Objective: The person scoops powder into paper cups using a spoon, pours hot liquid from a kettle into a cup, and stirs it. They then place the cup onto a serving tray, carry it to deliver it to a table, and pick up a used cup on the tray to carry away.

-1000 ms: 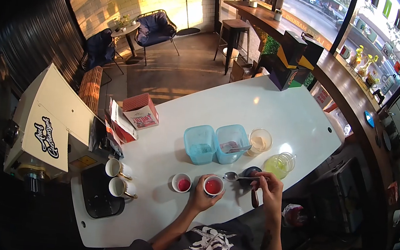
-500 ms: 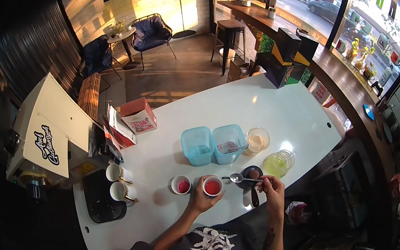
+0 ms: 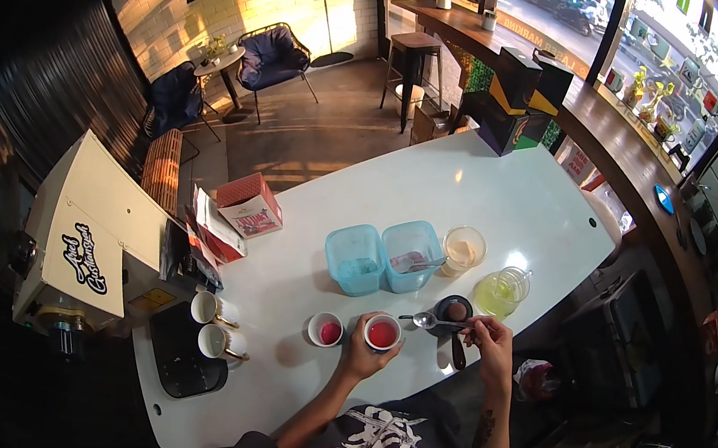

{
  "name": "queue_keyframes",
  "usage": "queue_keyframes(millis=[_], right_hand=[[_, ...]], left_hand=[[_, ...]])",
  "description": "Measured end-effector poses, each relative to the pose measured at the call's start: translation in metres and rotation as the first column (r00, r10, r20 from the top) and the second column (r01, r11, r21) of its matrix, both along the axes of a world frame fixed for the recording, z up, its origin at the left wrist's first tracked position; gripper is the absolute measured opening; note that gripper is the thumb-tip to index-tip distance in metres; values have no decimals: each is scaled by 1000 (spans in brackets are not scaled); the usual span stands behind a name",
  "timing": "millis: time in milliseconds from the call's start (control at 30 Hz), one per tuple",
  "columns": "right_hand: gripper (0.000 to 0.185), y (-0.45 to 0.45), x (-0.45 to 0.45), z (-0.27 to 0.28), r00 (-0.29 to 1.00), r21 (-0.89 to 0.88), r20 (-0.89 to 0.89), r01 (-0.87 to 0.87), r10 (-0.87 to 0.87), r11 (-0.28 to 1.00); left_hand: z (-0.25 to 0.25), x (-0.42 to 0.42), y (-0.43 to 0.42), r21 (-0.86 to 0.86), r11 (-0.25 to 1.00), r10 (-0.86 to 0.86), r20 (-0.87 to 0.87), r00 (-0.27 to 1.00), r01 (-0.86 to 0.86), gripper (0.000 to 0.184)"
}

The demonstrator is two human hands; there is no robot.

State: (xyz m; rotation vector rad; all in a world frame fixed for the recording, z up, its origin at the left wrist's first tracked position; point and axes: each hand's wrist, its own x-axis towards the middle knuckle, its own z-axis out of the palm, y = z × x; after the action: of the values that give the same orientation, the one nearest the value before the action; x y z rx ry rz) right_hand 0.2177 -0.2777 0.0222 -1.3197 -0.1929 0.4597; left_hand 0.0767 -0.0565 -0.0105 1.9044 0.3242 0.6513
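My left hand wraps round a small white cup with red liquid in it. A second white cup, with some red liquid at its bottom, stands just to the left. My right hand pinches the handle of a metal spoon, holding its bowl to the right of the cup. Behind the spoon is a small dark round dish with something brown in it. A dark-handled utensil lies below that dish, partly hidden.
Two light-blue tubs stand mid-table, one with a spoon inside. Right of them are a cup of beige contents and a glass jug of yellow-green liquid. White mugs, a cream machine and a red-white box are at left; black boxes stand at the far end.
Both hands, the cup and the spoon stay almost where they were. Outside the window, a vehicle has moved along the street.
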Motion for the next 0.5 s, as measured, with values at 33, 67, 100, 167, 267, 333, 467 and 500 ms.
queue_keyframes(millis=[33, 67, 100, 167, 267, 333, 467, 500], right_hand=[[17, -1, -1, -1, 1000, 6, 0, -6, 6, 1000], [17, -1, -2, -1, 1000, 7, -2, -6, 6, 1000], [17, -2, -4, -1, 1000, 6, -6, -5, 5, 1000], [17, -4, -6, 1, 1000, 5, -12, -2, 2, 1000], [17, -5, -9, 6, 1000, -14, -23, -9, 9, 1000], [17, -4, -10, 8, 999, -1, -34, -20, 20, 1000], [18, -3, -10, 7, 999, -8, -35, -32, 32, 999], [18, -3, -10, 7, 999, -15, -31, -32, 31, 999]], left_hand=[[0, 0, 0, 7, 1000, -2, -1, 1000, 2, 60], [1, 0, 0, 7, 1000, -2, -3, 1000, 2, 60], [1, 0, 0, 8, 1000, -2, -2, 1000, 2, 60], [0, 0, 0, 8, 1000, -4, -3, 1000, 4, 60], [-3, 0, 0, 5, 1000, -1, 6, 1000, 1, 60], [0, 0, 1, 36, 999, -2, -4, 1000, 2, 61], [0, 1, 0, 11, 1000, 6, 10, 1000, -7, 59], [0, 1, 0, 10, 1000, 5, 12, 1000, -5, 59]])
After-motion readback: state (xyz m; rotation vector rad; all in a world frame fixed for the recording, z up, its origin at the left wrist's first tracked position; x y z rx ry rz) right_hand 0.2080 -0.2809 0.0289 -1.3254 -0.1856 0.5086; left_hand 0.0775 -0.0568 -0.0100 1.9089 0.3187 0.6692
